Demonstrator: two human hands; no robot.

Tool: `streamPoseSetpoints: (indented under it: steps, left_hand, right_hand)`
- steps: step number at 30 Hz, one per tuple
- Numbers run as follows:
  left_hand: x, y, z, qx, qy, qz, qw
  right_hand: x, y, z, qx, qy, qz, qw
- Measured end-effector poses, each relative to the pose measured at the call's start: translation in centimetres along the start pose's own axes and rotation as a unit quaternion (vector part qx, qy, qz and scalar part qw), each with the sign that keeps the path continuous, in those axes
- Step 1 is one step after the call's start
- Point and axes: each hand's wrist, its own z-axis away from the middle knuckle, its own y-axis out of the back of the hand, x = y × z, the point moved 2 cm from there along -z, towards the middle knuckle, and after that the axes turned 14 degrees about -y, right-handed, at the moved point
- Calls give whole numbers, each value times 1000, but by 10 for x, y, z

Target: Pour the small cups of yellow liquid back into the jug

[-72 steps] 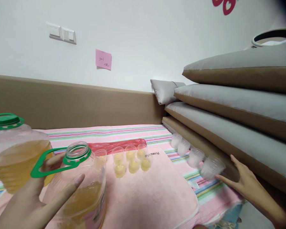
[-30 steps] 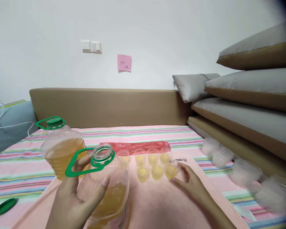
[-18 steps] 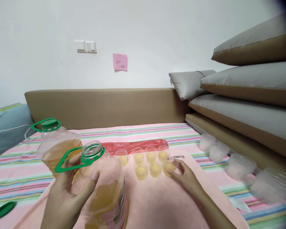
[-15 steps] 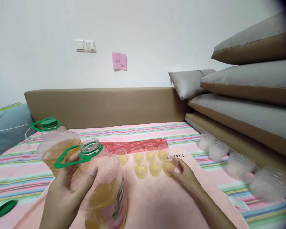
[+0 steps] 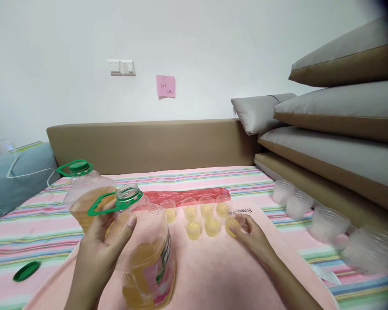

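Note:
My left hand (image 5: 98,252) is closed around the neck side of a large clear plastic jug (image 5: 148,267) of amber liquid. The jug stands upright without its cap, a green ring handle (image 5: 100,204) round its neck. My right hand (image 5: 255,241) has its thumb and fingers on the sides of a small clear plastic cup (image 5: 232,227) of yellow liquid. That cup is at the right end of the front row. Several similar filled cups (image 5: 194,230) stand beside and behind it on a pink mat (image 5: 213,275).
A second, capped jug (image 5: 90,200) stands behind at the left. A loose green cap (image 5: 26,271) lies on the striped sheet. Stacks of clear cups (image 5: 328,224) line the right side beside piled cushions (image 5: 336,148). A red plastic bag (image 5: 187,197) lies behind the filled cups.
The view has turned slightly left, so the jugs and cap appear further right. Both hands keep their holds, and the cups stand as before.

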Motion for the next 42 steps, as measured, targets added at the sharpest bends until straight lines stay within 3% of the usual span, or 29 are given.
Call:
streamPoseSetpoints:
  steps: [7,18,25,30,36,42]
  left_hand:
    - [-3,-2,-5,23,29,81,996]
    - [9,-8,-6,23,8,87,996]
    - [3,-15,-6,-5,-6,53,999]
    - [15,-21,-5,-3,-18,53,998]
    - [21,-22,1,-12,-19,48,999]
    - [24,-23,6,-17,-39,31,999]
  right_hand:
    - [-3,5,2,9,-7,-51,999]
    - [-20,19,17,39,2,-83,996]
    - [-65,21,36,38,41,-98,994]
    - [-124,-1,55,-23,82,-88,992]
    - [-193,-50,66,-123,138,-58,981]
    - [-225,-86,74,-176,163,-29,970]
